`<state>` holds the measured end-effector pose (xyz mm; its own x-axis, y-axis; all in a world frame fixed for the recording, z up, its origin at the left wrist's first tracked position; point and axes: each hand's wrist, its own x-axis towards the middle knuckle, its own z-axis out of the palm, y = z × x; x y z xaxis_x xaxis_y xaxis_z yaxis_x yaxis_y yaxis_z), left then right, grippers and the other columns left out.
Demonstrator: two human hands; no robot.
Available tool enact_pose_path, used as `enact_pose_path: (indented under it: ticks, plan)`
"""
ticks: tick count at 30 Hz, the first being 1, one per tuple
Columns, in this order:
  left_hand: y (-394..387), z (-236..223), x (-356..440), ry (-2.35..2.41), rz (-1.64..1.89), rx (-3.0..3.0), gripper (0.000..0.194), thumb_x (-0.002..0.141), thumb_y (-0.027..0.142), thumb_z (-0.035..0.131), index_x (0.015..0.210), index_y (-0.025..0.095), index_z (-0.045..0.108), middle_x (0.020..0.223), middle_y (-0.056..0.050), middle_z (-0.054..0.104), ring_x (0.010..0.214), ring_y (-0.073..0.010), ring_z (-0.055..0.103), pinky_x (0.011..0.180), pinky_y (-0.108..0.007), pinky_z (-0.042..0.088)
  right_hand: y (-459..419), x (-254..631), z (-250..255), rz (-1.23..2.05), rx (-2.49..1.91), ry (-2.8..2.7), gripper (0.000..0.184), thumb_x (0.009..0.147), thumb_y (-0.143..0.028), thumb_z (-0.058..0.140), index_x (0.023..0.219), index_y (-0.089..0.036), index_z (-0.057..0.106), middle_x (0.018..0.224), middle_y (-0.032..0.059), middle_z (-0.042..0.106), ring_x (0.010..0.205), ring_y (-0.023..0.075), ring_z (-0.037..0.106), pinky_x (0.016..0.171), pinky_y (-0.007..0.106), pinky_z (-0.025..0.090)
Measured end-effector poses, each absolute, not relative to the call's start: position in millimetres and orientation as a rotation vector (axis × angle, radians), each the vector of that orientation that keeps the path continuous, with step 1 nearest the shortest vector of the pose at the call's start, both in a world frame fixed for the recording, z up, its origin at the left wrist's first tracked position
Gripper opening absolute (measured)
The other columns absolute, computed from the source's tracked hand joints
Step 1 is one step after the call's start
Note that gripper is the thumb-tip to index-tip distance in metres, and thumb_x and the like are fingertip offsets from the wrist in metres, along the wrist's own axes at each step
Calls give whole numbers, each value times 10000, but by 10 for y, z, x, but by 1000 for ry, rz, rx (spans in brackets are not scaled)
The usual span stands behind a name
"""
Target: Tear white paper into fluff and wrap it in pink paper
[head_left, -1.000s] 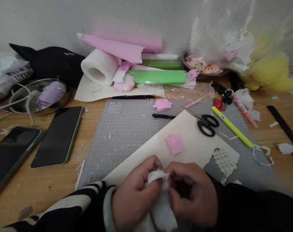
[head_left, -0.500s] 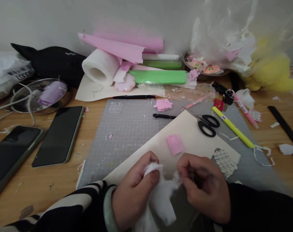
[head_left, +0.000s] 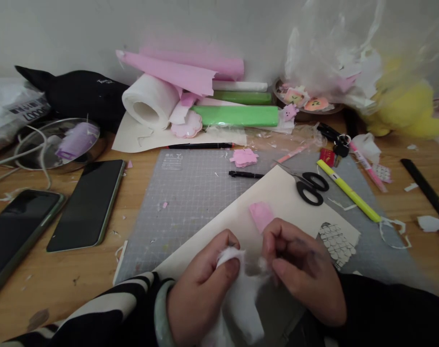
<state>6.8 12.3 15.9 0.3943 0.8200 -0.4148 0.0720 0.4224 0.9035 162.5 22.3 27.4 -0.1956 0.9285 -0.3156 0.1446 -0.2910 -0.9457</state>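
Note:
My left hand (head_left: 201, 284) is closed around a crumpled white tissue (head_left: 244, 308), its thumb pressed over the bunched top; the lower part hangs down past the frame's edge. To the right, my right hand (head_left: 302, 270) has its fingertips curled at a thin, frayed side of the tissue, in what looks like a pinch; motion blurs the exact contact. Just beyond those fingers a small pink paper piece (head_left: 261, 215) lies on a cream sheet (head_left: 223, 221). Beside my right wrist is a paper scrap with a black drawn pattern (head_left: 338, 243).
Black-handled scissors (head_left: 311, 188), a yellow pen (head_left: 349, 191) and a black pen (head_left: 245, 174) lie on or around the grey cutting mat (head_left: 183, 193). Two phones (head_left: 87, 205) are at the left. Behind stand a paper roll (head_left: 150, 101), green packets (head_left: 237, 115) and a metal bowl (head_left: 34, 161).
My right hand has risen slightly and its fingers have straightened a little at the tissue's edge, overlapping the pink paper's corner. My left hand keeps its hold nearly in place.

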Motion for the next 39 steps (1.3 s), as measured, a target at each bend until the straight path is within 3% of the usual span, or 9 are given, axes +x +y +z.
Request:
enact_pose_path:
  ticks: [7, 10, 14, 16, 18, 21, 26, 32, 39]
  plan:
    - [108, 122, 68, 1041, 621, 1012, 41, 758, 201, 357, 726, 192, 381, 619, 47, 352, 569, -98, 322, 540, -217, 290, 167, 1515, 230, 1568, -1486, -1517, 104, 467, -81, 385, 505, -176, 405, 455, -49, 370, 434, 61, 320, 385, 172, 235]
    - [123, 152, 71, 1048, 601, 1005, 50, 767, 215, 357, 726, 193, 376, 609, 50, 344, 561, -98, 313, 533, -216, 286, 263, 1568, 246, 1612, -1536, -1395, 42, 500, -155, 405, 471, -176, 382, 415, -53, 338, 389, 55, 302, 369, 181, 219]
    - [129, 172, 69, 1051, 578, 1007, 77, 767, 235, 359, 702, 194, 367, 606, 48, 357, 564, -103, 315, 542, -218, 291, 366, 1634, 296, 1774, -1417, -1089, 101, 566, -272, 382, 521, -192, 342, 358, -66, 334, 329, 59, 294, 353, 192, 238]
    - [120, 158, 67, 1070, 577, 994, 69, 761, 246, 365, 712, 198, 371, 601, 50, 345, 559, -106, 312, 540, -218, 292, 323, 1602, 298, 1749, -1408, -1109, 57, 547, -236, 389, 568, -189, 363, 391, -62, 367, 363, 62, 314, 370, 187, 255]
    - [111, 142, 66, 1081, 582, 982, 59, 753, 251, 373, 722, 201, 376, 608, 49, 347, 573, -111, 323, 547, -220, 296, 237, 1541, 277, 1683, -1452, -1246, 134, 492, -156, 400, 622, -186, 411, 452, -56, 399, 414, 64, 333, 388, 175, 260]
    - [110, 140, 70, 1061, 600, 984, 50, 750, 235, 366, 715, 201, 376, 619, 47, 351, 592, -112, 333, 561, -221, 297, 158, 1489, 234, 1585, -1561, -1457, 126, 449, -101, 398, 543, -181, 428, 455, -49, 388, 425, 64, 326, 384, 174, 238]
    - [128, 169, 75, 1085, 589, 1006, 40, 747, 209, 367, 711, 197, 381, 616, 48, 348, 593, -108, 329, 563, -219, 292, 242, 1547, 261, 1564, -1569, -1424, 63, 515, -137, 380, 468, -175, 363, 428, -53, 302, 404, 53, 283, 375, 175, 214]
    - [110, 135, 67, 1063, 605, 967, 34, 756, 209, 365, 727, 199, 380, 629, 46, 360, 596, -107, 340, 574, -224, 306, 149, 1491, 248, 1623, -1491, -1478, 132, 450, -100, 386, 552, -181, 402, 458, -62, 336, 443, 55, 290, 382, 158, 217]
    - [128, 187, 70, 1104, 571, 982, 43, 750, 209, 367, 708, 203, 374, 615, 49, 351, 590, -110, 321, 566, -223, 293, 288, 1598, 286, 1653, -1461, -1254, 36, 503, -181, 364, 500, -184, 329, 417, -69, 285, 369, 42, 252, 346, 165, 188]
